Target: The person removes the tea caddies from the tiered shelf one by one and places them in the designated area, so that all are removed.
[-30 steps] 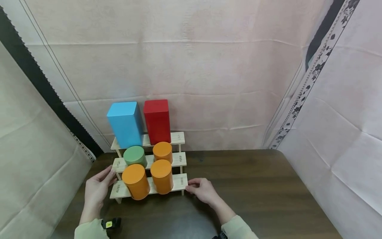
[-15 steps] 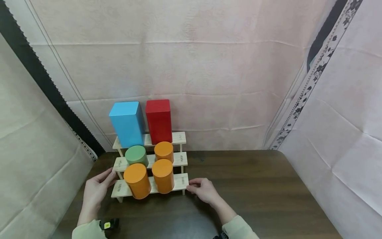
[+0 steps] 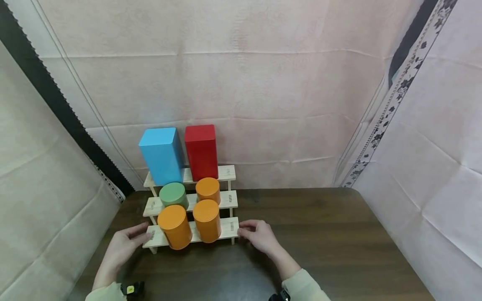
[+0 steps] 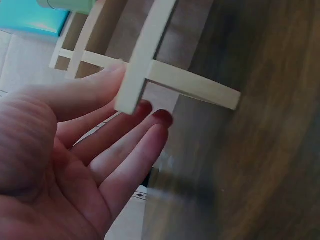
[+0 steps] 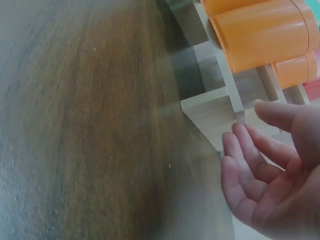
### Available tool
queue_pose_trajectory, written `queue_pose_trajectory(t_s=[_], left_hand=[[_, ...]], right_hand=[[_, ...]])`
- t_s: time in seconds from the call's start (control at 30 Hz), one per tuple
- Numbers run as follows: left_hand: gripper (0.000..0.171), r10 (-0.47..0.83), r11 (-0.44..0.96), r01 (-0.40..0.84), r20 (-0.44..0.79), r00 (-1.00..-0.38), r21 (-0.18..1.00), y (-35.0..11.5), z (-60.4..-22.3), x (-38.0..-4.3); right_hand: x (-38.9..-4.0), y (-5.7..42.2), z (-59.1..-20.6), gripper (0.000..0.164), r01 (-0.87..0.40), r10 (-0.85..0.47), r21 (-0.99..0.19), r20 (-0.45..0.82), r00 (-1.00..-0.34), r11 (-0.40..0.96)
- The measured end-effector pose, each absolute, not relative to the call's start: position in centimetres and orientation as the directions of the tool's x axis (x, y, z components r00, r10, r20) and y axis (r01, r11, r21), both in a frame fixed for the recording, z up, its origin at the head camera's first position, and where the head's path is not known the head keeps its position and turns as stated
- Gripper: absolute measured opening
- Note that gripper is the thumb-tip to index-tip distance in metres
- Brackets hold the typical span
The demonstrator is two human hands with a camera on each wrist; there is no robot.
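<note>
A three-tier pale wooden display stand (image 3: 229, 228) stands on the dark table. My left hand (image 3: 121, 248) is at the left end of its lowest step. In the left wrist view, the thumb lies along the plank end and the loosely extended fingers (image 4: 132, 165) reach past its far side. My right hand (image 3: 261, 237) is at the right end of that step; the right wrist view has bent fingertips (image 5: 239, 129) at the plank end, with the thumb apart above. Two orange canisters (image 3: 175, 228) sit on the lowest step.
On the middle step are a green canister (image 3: 174, 195) and another orange canister (image 3: 208, 189). A tall blue block (image 3: 161, 156) and a red block (image 3: 201, 154) occupy the top step. Pale cloth (image 3: 263, 104) hangs behind and on both sides of the table (image 3: 320, 242).
My left hand has come down from the middle step's left end to the lowest step's. The right hand has risen slightly at the lowest step's end. The stand appears slightly further right in view.
</note>
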State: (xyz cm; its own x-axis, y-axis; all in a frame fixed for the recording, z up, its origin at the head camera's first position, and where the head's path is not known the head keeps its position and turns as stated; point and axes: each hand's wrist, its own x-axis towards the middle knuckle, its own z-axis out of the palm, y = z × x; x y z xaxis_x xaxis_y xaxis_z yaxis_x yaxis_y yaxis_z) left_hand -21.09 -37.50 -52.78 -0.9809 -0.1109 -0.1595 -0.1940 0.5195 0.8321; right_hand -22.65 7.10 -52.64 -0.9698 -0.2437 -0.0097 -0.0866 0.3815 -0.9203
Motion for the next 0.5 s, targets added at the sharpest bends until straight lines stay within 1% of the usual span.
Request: queue_pose_trajectory(t_s=[0.1, 0.3, 0.43, 0.5], left_hand=[[0.083, -0.078, 0.529, -0.191, -0.176, -0.981, 0.827, -37.6, -53.0, -21.2], [0.088, -0.077, 0.496, -0.233, -0.225, -0.971, 0.837, -38.2, -53.2, -21.2], [0.082, -0.059, 0.435, -0.251, -0.25, -0.966, 0.865, -38.8, -53.3, -21.0], [0.078, -0.051, 0.427, -0.253, -0.257, -0.965, 0.868, -39.0, -53.3, -20.8]], right_hand=[[-22.8, 7.1, -52.7, 0.029, -0.117, -0.216, -0.924, 0.038, -0.976, 0.364], [-22.8, 6.2, -52.5, 0.032, -0.179, -0.157, -0.94, 0.138, -0.978, 0.291], [-22.5, 5.1, -51.4, 0.033, -0.239, -0.139, -0.939, 0.209, -0.968, 0.248], [-22.2, 4.5, -50.9, 0.035, -0.277, -0.134, -0.933, 0.252, -0.958, 0.228]])
